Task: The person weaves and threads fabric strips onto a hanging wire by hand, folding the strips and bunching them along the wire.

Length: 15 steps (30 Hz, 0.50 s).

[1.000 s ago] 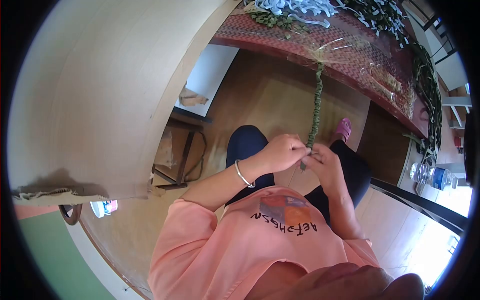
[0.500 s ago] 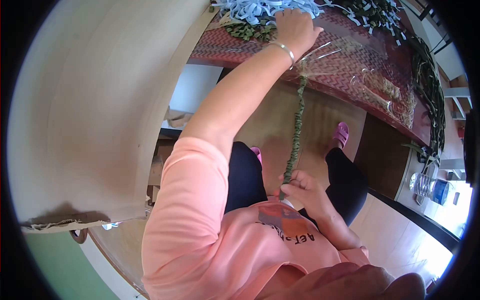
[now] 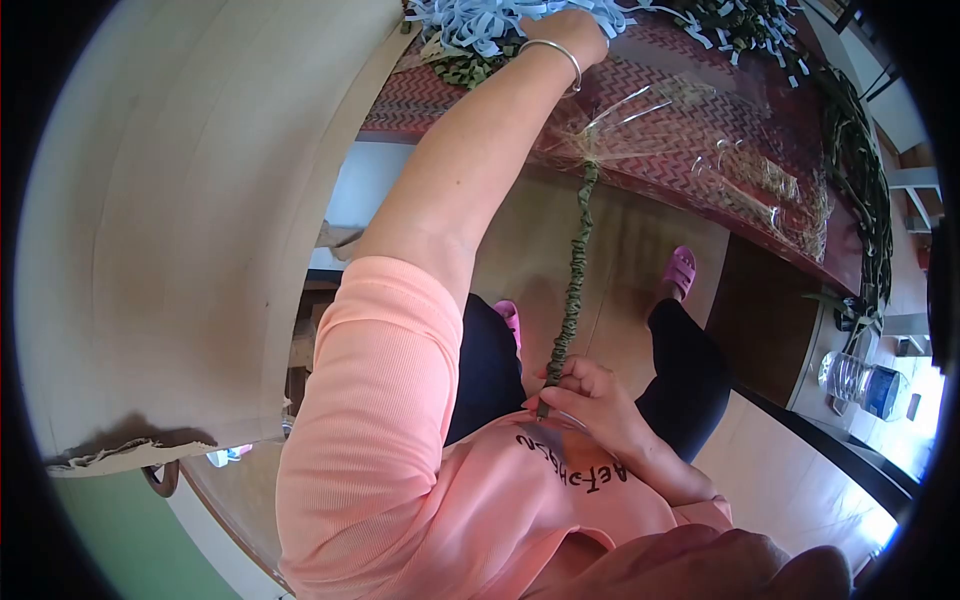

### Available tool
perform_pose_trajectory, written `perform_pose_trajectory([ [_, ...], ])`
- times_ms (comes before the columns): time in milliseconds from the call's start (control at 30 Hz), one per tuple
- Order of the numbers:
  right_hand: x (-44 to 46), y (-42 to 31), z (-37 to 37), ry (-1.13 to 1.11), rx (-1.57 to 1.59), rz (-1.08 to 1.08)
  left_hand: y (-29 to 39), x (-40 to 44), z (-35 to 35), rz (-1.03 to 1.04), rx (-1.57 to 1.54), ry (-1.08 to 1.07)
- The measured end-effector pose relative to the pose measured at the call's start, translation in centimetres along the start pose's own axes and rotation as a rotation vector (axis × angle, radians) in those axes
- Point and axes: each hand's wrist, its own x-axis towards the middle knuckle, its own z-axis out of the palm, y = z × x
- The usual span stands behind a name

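My right hand (image 3: pixel 595 400) is closed on the near end of a dark green crinkled cord (image 3: pixel 572 290), at the front of my shirt. The cord runs slanting up to the table edge, where thin clear strands (image 3: pixel 592 140) fan out from its far end across the table. My left hand (image 3: pixel 568 38) reaches over the table into a heap of light blue strips (image 3: pixel 470 22). Its fingers are mostly hidden among the strips, so their grip cannot be made out. Some green pieces (image 3: pixel 470 70) lie beside the heap.
A red patterned table (image 3: pixel 680 130) stands before me, partly under clear plastic. Blue-and-green strips (image 3: pixel 740 30) lie at its far right. Long dark green strands (image 3: pixel 855 180) hang over its right side. A large cardboard panel (image 3: pixel 190 220) rises at left. A clear bottle (image 3: pixel 860 385) sits at right.
My left hand has moved slightly up and left, its fingers now sunk into the blue strips. My right hand has drawn the near end of the cord a little down and left.
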Motion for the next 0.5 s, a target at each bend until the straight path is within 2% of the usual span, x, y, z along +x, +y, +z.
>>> perform_pose_trajectory([
  [67, 0.3, 0.1, 0.0, -0.005, 0.003, -0.006, 0.4, -0.5, -0.8, -0.002, 0.047, -0.005],
  [200, 0.9, 0.4, -0.2, -0.050, 0.022, -0.056, 1.8, -1.5, -1.6, 0.047, 0.062, 0.135],
  [367, 0.8, 0.5, -0.3, -0.068, 0.040, -0.066, 1.7, 0.1, 1.7, 0.068, 0.098, 0.170],
  [500, 0.9, 0.7, -0.6, -0.070, 0.022, -0.072, -2.5, 12.5, 10.5, -0.024, -0.073, 0.322],
])
